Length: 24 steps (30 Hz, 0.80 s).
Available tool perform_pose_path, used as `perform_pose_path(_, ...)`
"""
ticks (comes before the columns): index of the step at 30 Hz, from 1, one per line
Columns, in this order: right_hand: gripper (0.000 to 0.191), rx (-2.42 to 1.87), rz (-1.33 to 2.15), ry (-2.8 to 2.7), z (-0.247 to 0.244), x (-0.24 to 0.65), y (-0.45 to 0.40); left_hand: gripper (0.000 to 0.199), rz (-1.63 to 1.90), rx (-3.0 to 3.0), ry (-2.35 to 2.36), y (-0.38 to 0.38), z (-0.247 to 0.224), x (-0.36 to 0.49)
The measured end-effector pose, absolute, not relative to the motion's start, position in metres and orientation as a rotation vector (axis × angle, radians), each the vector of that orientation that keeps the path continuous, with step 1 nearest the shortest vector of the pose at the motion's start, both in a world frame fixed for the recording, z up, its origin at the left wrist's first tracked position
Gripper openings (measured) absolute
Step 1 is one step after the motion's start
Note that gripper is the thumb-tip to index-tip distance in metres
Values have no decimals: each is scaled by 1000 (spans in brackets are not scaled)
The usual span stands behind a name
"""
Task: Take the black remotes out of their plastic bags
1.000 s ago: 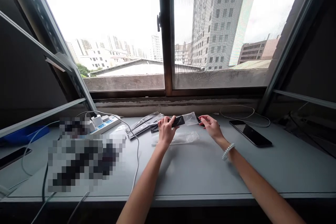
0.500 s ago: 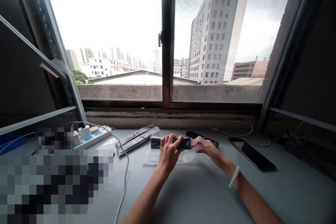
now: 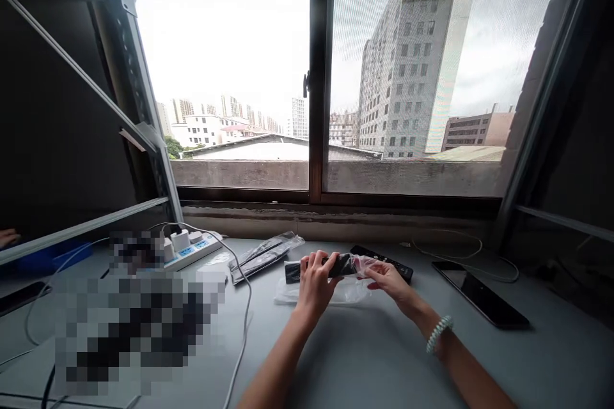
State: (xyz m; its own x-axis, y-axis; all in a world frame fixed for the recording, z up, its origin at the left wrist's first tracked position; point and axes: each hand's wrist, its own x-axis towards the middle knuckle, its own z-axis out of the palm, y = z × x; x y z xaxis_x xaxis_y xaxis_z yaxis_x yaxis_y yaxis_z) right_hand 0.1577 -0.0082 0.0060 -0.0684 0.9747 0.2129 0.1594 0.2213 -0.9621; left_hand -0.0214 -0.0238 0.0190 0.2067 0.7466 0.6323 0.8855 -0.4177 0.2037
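My left hand (image 3: 315, 278) is closed around a long black remote control (image 3: 343, 264), held level just above the desk. A clear plastic bag (image 3: 362, 264) covers or hangs off its right end. The fingers of my right hand (image 3: 387, 278) pinch that loose plastic. Behind my right hand lies another black remote control (image 3: 400, 268) with rows of buttons, partly hidden. Under the held remote, a crumpled clear bag (image 3: 352, 293) rests on the desk. To the left are dark items in clear plastic sleeves (image 3: 266, 255).
A black phone (image 3: 480, 294) lies on the desk (image 3: 374, 358) at right, near a thin white cable (image 3: 494, 271). At left are a power strip (image 3: 201, 249) with plugs, a grey cable (image 3: 247, 319) and a blurred-out area. Another person's hand (image 3: 7, 238) shows at the far left edge.
The view has turned left, so everything sits farther right in the picture. My right hand's plastic is stretched out a little more from the remote's end. Another person's hand has come into view.
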Motion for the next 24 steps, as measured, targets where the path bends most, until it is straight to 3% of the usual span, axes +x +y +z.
perform_pose_path(5,26,-1139,1074,-1300,14,163,-11,49,-1045,-2250,-1550,-29,27,-18)
perform_pose_path(15,41,-1043,1265,-1435,30,163,-23,46,-1120,-2252,-1397,-38,36,-10)
perform_pose_path(24,44,-1012,1164,-1544,30,155,-23,45,-1033,-2233,-1238,-31,42,-27)
